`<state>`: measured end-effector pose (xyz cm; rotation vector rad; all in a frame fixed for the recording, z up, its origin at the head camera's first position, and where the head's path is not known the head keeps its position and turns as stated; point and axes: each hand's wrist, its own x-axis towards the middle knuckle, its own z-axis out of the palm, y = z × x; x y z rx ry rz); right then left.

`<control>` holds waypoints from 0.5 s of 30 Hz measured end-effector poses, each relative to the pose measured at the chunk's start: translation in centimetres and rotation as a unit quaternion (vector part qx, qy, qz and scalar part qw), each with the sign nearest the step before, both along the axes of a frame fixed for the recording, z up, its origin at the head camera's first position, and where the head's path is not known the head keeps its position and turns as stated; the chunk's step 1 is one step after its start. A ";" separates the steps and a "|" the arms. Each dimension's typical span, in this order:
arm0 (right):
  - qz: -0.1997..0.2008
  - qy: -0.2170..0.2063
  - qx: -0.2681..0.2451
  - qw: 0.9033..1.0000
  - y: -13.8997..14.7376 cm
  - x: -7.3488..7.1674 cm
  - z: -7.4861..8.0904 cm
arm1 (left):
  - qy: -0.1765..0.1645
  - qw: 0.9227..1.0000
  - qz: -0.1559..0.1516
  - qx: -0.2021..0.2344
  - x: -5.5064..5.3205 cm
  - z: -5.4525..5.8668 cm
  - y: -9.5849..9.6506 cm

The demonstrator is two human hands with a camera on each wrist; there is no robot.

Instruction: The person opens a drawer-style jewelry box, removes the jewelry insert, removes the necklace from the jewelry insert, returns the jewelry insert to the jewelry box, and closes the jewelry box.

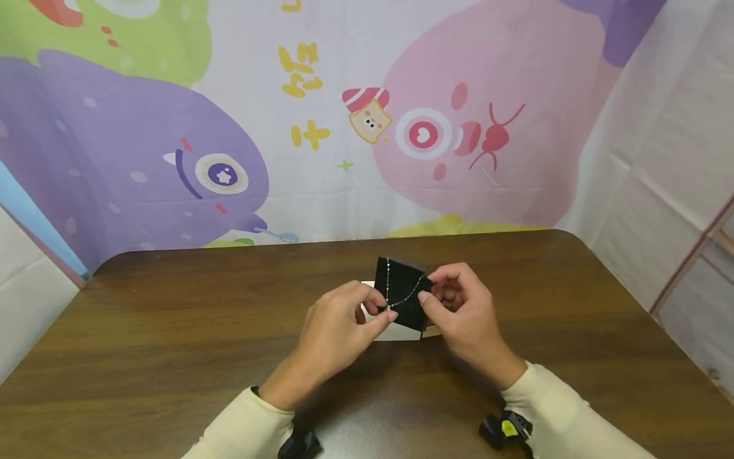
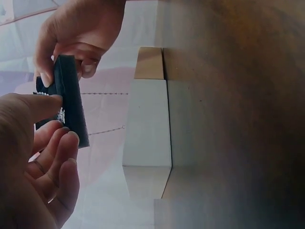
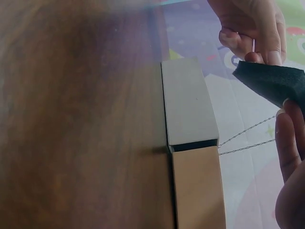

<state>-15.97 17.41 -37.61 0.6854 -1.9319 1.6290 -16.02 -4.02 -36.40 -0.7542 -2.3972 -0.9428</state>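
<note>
At the frame's centre, above the desk [image 1: 172, 344], the right hand [image 1: 467, 315] pinches the black pad's [image 1: 404, 282] edge; the left hand's [image 1: 338, 322] fingers pinch the necklace [image 1: 388, 284] by its pendant. Draping it across the front looks done — yet the trailing ends hang behind, seemingly unsecured, with the pad outside the white box [image 2: 147, 124].

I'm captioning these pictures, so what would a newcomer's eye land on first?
Probably the big pink cartoon creature on the white fabric backdrop behind the brown wood-grain table. Then the square black velvety pad in the right hand, a thin silvery chain necklace across it pinched by the left hand.
</note>
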 end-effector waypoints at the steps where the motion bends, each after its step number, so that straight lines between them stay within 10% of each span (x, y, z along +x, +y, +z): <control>1: 0.000 -0.001 0.002 1.000 0.0 0.0 0.0 | -0.003 1.000 0.001 -0.003 0.0 0.0 0.0; 15: -0.002 0.009 -0.001 1.000 -0.2 0.1 -0.1 | -0.025 1.000 0.002 -0.012 -0.3 -0.2 -0.5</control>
